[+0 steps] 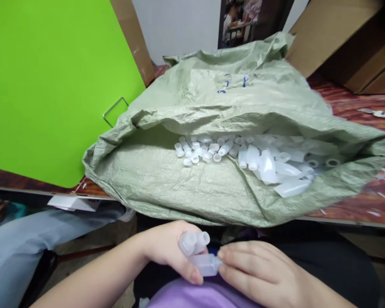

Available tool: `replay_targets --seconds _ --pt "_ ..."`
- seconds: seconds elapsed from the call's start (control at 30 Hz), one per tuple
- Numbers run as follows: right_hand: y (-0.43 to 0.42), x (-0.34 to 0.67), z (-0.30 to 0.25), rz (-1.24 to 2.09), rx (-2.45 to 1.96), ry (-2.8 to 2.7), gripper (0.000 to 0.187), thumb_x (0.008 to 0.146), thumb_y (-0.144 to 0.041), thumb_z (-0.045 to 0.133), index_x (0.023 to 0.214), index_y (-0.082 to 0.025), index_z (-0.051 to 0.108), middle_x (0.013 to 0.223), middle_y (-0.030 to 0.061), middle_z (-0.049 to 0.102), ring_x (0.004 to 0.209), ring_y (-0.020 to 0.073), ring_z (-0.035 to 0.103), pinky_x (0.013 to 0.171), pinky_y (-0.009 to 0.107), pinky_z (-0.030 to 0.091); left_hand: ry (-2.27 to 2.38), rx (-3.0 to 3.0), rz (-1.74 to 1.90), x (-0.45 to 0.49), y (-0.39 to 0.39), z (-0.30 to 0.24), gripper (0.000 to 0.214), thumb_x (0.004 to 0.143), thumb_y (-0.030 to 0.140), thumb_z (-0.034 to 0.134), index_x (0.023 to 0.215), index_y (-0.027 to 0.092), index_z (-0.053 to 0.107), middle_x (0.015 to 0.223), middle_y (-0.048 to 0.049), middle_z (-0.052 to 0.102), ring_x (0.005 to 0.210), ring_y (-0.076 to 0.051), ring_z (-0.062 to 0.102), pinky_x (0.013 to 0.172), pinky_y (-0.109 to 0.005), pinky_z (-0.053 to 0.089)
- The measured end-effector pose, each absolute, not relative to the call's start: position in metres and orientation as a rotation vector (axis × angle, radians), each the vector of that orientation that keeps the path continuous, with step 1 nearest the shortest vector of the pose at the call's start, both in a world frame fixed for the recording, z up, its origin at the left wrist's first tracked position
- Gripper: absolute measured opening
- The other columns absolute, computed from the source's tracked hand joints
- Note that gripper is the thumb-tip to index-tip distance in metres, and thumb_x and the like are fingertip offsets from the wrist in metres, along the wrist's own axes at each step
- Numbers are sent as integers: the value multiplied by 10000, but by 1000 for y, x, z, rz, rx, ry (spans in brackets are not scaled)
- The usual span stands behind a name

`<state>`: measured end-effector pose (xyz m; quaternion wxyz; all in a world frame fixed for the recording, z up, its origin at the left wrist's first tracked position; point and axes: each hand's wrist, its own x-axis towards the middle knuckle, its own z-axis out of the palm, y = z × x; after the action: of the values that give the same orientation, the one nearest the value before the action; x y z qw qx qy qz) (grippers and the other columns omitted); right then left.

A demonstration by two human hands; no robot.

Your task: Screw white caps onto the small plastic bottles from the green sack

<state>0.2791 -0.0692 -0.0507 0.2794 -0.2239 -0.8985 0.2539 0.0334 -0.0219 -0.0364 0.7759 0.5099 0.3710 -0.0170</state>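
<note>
My left hand [176, 252] is closed around several small translucent white plastic bottles [188, 244], held over my lap. One of them, a squarish plastic bottle [205, 265], lies sideways with its neck end toward the right. The fingertips of my right hand [259, 267] pinch that end; whether a cap is between them is hidden. Just beyond both hands a pale green woven sack [186, 188] lies with its mouth open toward me. Inside it are small white caps or rings [195, 152] on the left and more loose plastic bottles [268, 167] on the right.
A bright green panel [51, 85] with a metal wire loop [115, 112] stands at left. Cardboard boxes [333, 34] are at back right on the red-brown table [349, 209], with keys [377, 113] nearby. Another person's leg [51, 239] is at lower left.
</note>
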Motion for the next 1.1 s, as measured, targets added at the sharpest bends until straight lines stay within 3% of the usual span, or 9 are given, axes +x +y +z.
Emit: replay_targets --seconds 0.2,0.37,0.47,0.53,0.67,0.8,0.93,1.03,1.1 --pt "-66 273 -67 1201 -1073 -2155 231 848 -380 546 965 -210 651 822 33 681 716 131 633 642 210 509 811 824 -15 48 -24 -64 290 463 280 776 668 139 627 588 20 594 498 -87 476 431 -186 336" --pt "-70 262 -86 1592 -1448 -1894 610 949 -444 193 598 -169 609 463 -1 555 448 116 554 508 216 460 930 1141 -63 52 -24 -65 333 481 253 769 733 153 575 612 63 508 547 -75 421 493 -181 328" --pt "-72 265 -97 1285 -1457 -2061 376 897 -443 384 909 -166 638 829 74 682 755 197 643 696 306 500 1051 1321 -53 52 -26 -68 317 540 297 736 769 162 562 659 54 505 592 -92 429 522 -191 335" --pt "-73 269 -102 1143 -1321 -2183 323 852 -377 498 1099 -181 564 1089 101 627 974 222 594 834 345 466 1084 1358 -57 52 -29 -72 304 566 310 715 790 163 573 688 43 523 616 -105 447 549 -199 352" --pt "-76 270 -111 1317 -1351 -2157 315 940 -312 314 912 -189 602 819 40 661 750 155 624 705 275 495 1148 1412 -125 54 -32 -79 300 571 316 697 804 168 581 703 30 567 619 -128 492 550 -212 370" --pt "-78 267 -122 1192 -1345 -2104 282 896 -364 417 1056 -177 554 1022 86 643 929 192 609 809 309 476 1192 1448 -103 57 -30 -79 322 584 328 689 847 163 603 776 5 620 705 -164 552 617 -230 410" --pt "-76 267 -131 1314 -1373 -2083 389 942 -385 262 927 -179 591 791 55 660 730 171 628 675 280 493 1208 1459 -134 58 -29 -78 366 571 330 706 883 158 624 797 -2 653 723 -184 583 622 -235 416" --pt "-75 266 -136 1156 -1342 -2121 407 900 -475 343 1052 -163 556 934 104 655 840 213 620 737 319 480 1189 1438 -93 56 -30 -80 369 588 329 705 905 155 628 843 -7 667 763 -189 597 643 -230 423" --pt "-75 266 -140 1111 -1274 -2204 367 883 -477 384 979 -182 580 894 83 657 803 206 616 712 309 473 1162 1430 -86 56 -30 -83 393 584 347 716 911 147 629 863 -15 670 780 -195 599 652 -234 427"
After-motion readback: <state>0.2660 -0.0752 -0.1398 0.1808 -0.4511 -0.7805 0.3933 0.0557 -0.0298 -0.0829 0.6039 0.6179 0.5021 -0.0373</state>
